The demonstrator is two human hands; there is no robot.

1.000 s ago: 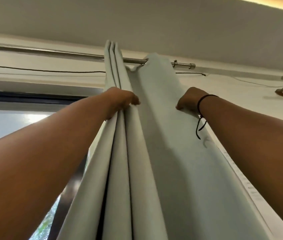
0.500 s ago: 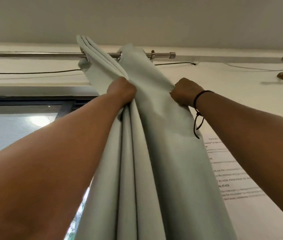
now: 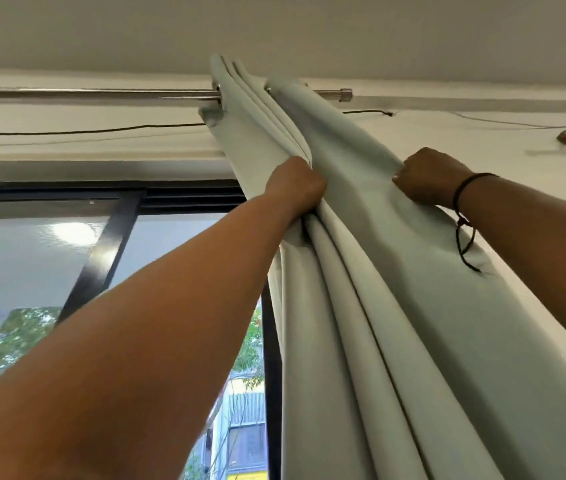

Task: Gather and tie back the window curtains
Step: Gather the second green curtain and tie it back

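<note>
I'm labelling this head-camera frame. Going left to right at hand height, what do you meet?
Window → left hand gripping the gathered folds → curtain → right hand gripping the curtain's outer edge → black wrist cord → wall.

1. We see a metal curtain rod (image 3: pixel 94 94) running level across the wall, just under the ceiling, above the window.
2. We see its capped right end (image 3: pixel 345 95) sticking out just past the fabric.
3. On the rod hangs a pale green curtain (image 3: pixel 395 306), bunched into long folds near the rod's right end.
4. We see the curtain's metal eyelets (image 3: pixel 218 87) threaded on the rod, the top folds rising just above it.
5. Left of the curtain, the rod runs bare.
</note>
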